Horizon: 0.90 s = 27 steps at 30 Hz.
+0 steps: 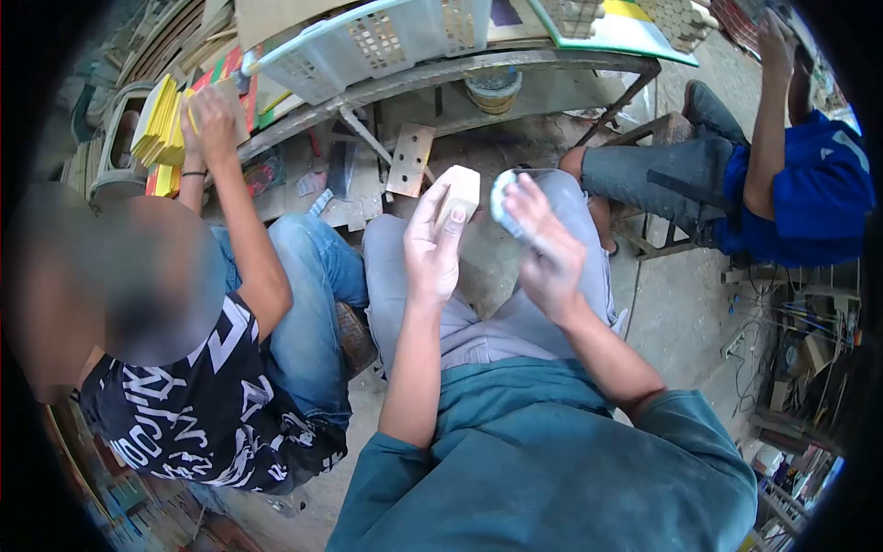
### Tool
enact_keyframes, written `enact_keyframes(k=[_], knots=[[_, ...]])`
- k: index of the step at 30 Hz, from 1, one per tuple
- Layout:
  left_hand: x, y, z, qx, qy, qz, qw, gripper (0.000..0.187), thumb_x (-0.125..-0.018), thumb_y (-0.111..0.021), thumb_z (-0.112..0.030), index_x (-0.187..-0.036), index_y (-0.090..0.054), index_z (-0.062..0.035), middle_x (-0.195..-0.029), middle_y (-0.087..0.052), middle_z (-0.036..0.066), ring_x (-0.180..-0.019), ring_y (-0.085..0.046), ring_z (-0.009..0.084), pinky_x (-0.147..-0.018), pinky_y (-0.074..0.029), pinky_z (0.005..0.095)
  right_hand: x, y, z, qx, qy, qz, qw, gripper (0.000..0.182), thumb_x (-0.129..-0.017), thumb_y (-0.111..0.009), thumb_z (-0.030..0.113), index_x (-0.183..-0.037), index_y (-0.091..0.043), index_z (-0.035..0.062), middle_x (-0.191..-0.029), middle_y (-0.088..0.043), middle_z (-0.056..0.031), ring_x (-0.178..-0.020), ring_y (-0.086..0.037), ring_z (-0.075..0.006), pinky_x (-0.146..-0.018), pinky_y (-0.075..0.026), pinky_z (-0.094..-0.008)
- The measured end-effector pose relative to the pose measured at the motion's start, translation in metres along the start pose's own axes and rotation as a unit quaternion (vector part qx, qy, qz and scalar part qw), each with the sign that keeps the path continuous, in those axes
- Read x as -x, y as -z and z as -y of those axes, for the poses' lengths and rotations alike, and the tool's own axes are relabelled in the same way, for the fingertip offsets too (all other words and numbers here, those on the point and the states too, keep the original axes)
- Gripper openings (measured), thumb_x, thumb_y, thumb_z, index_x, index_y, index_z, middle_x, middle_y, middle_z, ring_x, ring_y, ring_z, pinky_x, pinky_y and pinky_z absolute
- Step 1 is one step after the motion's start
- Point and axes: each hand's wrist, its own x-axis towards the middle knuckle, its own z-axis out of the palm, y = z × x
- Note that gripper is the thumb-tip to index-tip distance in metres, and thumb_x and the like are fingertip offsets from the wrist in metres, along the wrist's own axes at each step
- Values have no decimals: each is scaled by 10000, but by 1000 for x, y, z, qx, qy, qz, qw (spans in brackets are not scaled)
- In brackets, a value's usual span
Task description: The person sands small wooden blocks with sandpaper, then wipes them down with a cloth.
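A pale wooden block [463, 189] with angled corners is gripped upright in my left hand [434, 241], its thumb pressed on the near face. To the right of the block, apart from it, my right hand [550, 241] holds a whitish-blue pad [503, 204]. That hand is slightly blurred, and its fingers are wrapped over the pad. Both hands are above my lap, over the grey trousers [497, 331].
A white plastic basket [368, 46] stands on a metal-framed bench [515, 63] ahead. Below are a bucket [494, 92] and a board with holes [410, 158]. A co-worker at left handles yellow pieces [162, 124]; another person in blue sits at right.
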Motion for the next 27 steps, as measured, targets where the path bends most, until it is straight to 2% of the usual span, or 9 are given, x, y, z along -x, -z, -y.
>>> enact_keyframes(k=[2, 5, 7, 11, 13, 16, 20, 23, 27], knots=[[3, -15, -5, -77, -20, -22, 997, 434, -940, -565, -89, -1332, -451, 60, -1253, -565, 130, -1054, -567, 136, -895, -468, 274, -7, 7, 11, 9, 111, 53, 992, 584, -586, -504, -175, -1119, -655, 11, -1180, -627, -172, -1211, -532, -335, -1051, -383, -438], [11, -20, -14, -139, -6, -5, 990, 474, -925, -594, -109, -1342, -443, 58, -1238, -577, 145, -1066, -584, 164, -875, -480, 252, -16, -2, -27, 131, 43, 59, 989, 578, -588, -502, -173, -1107, -667, 22, -1177, -634, -150, -1217, -524, -350, -1051, -381, -468], [11, -27, -20, -148, -20, -6, 989, 462, -928, -589, -107, -1335, -452, 62, -1193, -604, 134, -1032, -597, 157, -859, -481, 242, -26, 0, -29, 51, -26, 6, 998, 603, -586, -510, -162, -1124, -671, 56, -1185, -634, -132, -1233, -513, -340, -1044, -382, -492], [12, -32, -19, -188, -77, -2, 979, 410, -937, -541, -31, -1324, -461, 76, -1188, -594, 134, -973, -584, 126, -818, -486, 256, -21, 8, 6, -13, 104, 82, 991, 611, -591, -499, -171, -1137, -661, 52, -1191, -623, -160, -1232, -514, -327, -1063, -367, -465], [20, -29, -20, -120, -3, 11, 993, 489, -934, -570, -107, -1347, -409, 99, -1151, -594, 140, -919, -588, 138, -782, -476, 254, -22, 0, -27, 30, -7, 44, 999, 576, -616, -491, -166, -1123, -661, 45, -1181, -619, -176, -1218, -522, -335, -1061, -377, -446], [23, -18, -15, -71, 7, 3, 997, 546, -925, -577, -116, -1377, -358, 98, -1192, -566, 149, -926, -581, 147, -793, -470, 266, -21, 15, -33, 74, -10, -40, 996, 479, -710, -488, -166, -1122, -656, 11, -1163, -627, -202, -1206, -539, -327, -1071, -361, -408], [37, -3, 20, 20, 55, -59, 997, 532, -918, -593, -128, -1344, -385, 114, -1201, -564, 148, -965, -576, 156, -827, -477, 286, 5, 9, 7, -92, 13, 176, 980, 615, -589, -531, -172, -1163, -637, 23, -1226, -609, -141, -1229, -517, -330, -1090, -336, -447], [57, 9, 22, 67, 51, -11, 996, 564, -885, -638, -171, -1316, -403, 106, -1178, -561, 134, -909, -559, 161, -762, -449, 258, 26, -5, -46, 0, -98, 152, 984, 585, -608, -558, -165, -1151, -644, 34, -1221, -607, -147, -1242, -498, -343, -1078, -349, -455], [75, 7, 7, 11, 64, -79, 995, 514, -873, -644, -104, -1278, -429, 129, -1107, -578, 135, -908, -581, 180, -762, -469, 275, 23, 21, -14, -70, 16, 119, 990, 584, -631, -546, -166, -1166, -641, 48, -1244, -593, -152, -1253, -487, -334, -1090, -338, -449]])
